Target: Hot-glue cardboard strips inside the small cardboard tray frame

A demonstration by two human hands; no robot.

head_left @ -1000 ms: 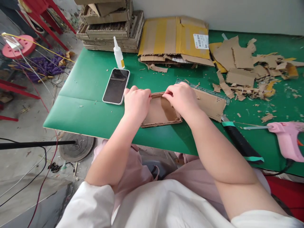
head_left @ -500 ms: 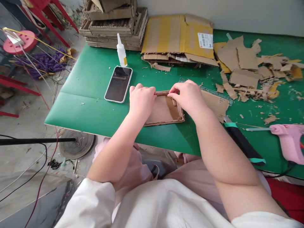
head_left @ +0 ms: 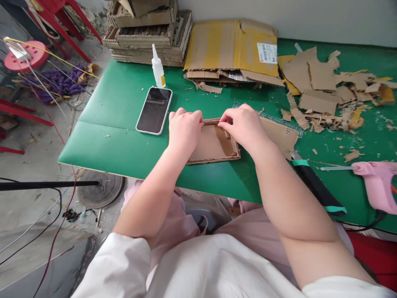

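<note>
A shallow cardboard tray (head_left: 211,145) with a low corrugated rim lies flat near the table's front edge. My left hand (head_left: 185,129) is closed over the tray's far left rim, its fingertips curled down out of sight. At the far rim, toward the right, my right hand (head_left: 240,123) pinches with thumb and forefinger at the edge of the tray. A small piece of cardboard (head_left: 227,133) sits inside the tray's right end, just under that hand. Behind my right hand, a flat cardboard sheet (head_left: 281,136) and a clear ruler (head_left: 283,124) lie on the table.
On the green table (head_left: 102,107) are a phone (head_left: 154,110), a glue bottle (head_left: 158,70), a flattened carton (head_left: 223,49) and torn cardboard scraps (head_left: 328,91). Stacked cardboard trays (head_left: 149,37) stand at the back. To the right lie a black-and-teal cutter (head_left: 316,184) and a pink glue gun (head_left: 376,182).
Almost nothing differs. Both hands keep their hold at the tray's far rim, and the whole view has shifted by only a few pixels.
</note>
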